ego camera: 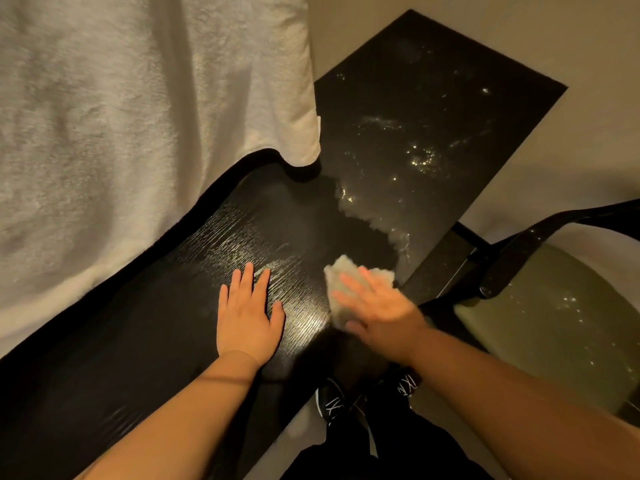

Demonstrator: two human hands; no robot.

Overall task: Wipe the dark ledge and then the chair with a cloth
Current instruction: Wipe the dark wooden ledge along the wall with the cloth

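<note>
The dark ledge (166, 306) runs from the lower left toward the centre, its black wood grain shining under the light. My left hand (247, 315) rests flat on it with fingers straight. To its right, my right hand (375, 306) presses a small pale cloth (346, 275) against the ledge near its right edge; the fingers lie spread over the cloth and look blurred. The chair (540, 317) stands at the right, with a black frame and an olive seat.
A white towel-like bedcover (121, 116) fills the upper left, beside the ledge. A glossy dark stone top (433, 126) with light speckles stretches to the upper right. Beige floor surrounds it. My black shoes (332, 400) show at the bottom centre.
</note>
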